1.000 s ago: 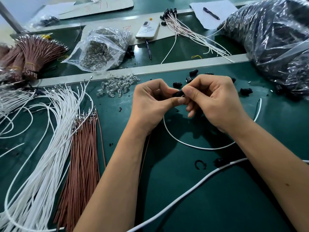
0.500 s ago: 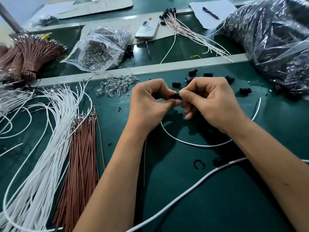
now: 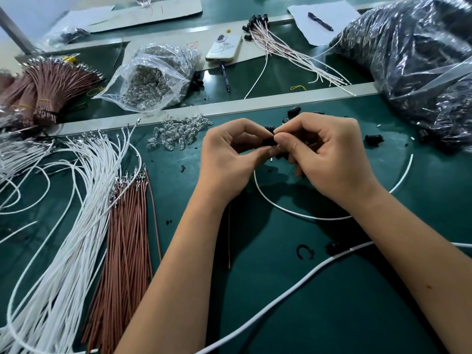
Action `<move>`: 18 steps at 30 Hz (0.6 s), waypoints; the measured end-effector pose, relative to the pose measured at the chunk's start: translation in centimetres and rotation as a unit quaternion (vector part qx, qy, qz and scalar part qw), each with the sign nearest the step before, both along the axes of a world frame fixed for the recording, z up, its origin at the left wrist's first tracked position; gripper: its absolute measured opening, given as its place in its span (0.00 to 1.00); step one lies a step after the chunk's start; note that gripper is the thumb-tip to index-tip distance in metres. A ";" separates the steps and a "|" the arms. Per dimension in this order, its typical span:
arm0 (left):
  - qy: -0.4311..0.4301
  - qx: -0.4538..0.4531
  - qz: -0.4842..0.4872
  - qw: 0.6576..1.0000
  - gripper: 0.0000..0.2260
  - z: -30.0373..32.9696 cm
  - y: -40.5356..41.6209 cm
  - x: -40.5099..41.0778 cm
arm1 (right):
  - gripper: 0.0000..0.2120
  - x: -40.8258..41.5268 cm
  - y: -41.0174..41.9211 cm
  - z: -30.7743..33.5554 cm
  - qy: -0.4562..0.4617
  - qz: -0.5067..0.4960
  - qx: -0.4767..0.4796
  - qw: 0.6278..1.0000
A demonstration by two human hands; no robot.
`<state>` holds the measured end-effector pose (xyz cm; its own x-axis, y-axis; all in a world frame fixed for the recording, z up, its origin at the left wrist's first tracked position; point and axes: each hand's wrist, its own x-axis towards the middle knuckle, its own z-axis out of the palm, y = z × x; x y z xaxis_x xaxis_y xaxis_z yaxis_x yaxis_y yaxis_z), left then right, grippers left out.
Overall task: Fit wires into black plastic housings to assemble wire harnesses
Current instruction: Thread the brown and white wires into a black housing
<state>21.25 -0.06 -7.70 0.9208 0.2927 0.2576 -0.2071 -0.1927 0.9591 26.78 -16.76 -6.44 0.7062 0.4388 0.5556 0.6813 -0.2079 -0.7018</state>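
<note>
Hands are meeting knuckles-up over the green mat (image 3: 281, 290) — left hand (image 3: 227, 159) and right hand (image 3: 329, 154) both curling fingertips, pinching one black housing (image 3: 268, 142) between them.

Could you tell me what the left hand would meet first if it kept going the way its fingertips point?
Most likely the right hand: the left hand points rightward at it, with only the black housing pinched between them.

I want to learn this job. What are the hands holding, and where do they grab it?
Both hands pinch one small black housing: left hand at its left end, right hand at its right end.
</note>
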 end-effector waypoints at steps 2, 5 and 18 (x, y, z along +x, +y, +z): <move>-0.014 -0.036 -0.010 0.999 0.09 0.1 0.0 0.0 | 0.04 -0.2 0.1 0.2 -0.024 -0.005 0.006 1.000; -0.031 -0.082 -0.020 0.996 0.09 0.3 -0.1 -0.1 | 0.06 -0.7 0.1 0.4 -0.085 -0.031 0.017 0.996; -0.083 -0.180 -0.062 0.978 0.13 0.8 -0.2 -0.3 | 0.05 -1.7 0.2 0.7 -0.213 -0.081 0.067 0.971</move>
<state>20.93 -0.30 -6.85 0.9096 0.2806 0.3065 -0.3654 0.1887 0.9115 25.12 -16.57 -5.72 0.4524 0.2445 0.8576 0.8824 -0.2620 -0.3908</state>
